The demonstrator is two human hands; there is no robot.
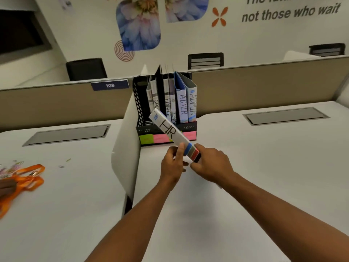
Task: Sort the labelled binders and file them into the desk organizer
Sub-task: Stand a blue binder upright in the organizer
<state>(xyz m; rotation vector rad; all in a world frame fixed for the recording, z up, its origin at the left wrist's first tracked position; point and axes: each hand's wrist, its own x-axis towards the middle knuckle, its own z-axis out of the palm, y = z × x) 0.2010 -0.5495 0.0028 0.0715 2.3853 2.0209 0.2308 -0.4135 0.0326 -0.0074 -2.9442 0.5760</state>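
Your left hand [172,163] has its thumb laid along the near edge of the HR binder [170,131] and its fingers curled round behind, clamped on it. Your right hand [211,163] closes on the binder's striped lower end from the 3 o'clock side, fingers wrapped on that end. So you hold one binder in two hands, clear of the desk [245,176], tilted with its top toward 11 o'clock and its spine label facing you. It hangs just in front of the organizer [139,103] and overlaps its lower front edge in view.

The organizer is one black mesh rack standing at 12 o'clock from your hands, against the partition [264,86]. Six binders stand upright in it, as far as the spines can be counted. From the 9 o'clock side: two grey ones, the second reading "SPO" before the HR binder hides the rest; two marked FINANCE [167,106]; two blue ones marked ADMIN [182,104]. The slot nearest the 9 o'clock wall looks empty. Coloured sticky notes [159,138], green and pink, run along the organizer's front base.

Across the low divider [124,148], at 9 o'clock, lie orange lanyards [28,176] with another person's hand [6,187] touching them.
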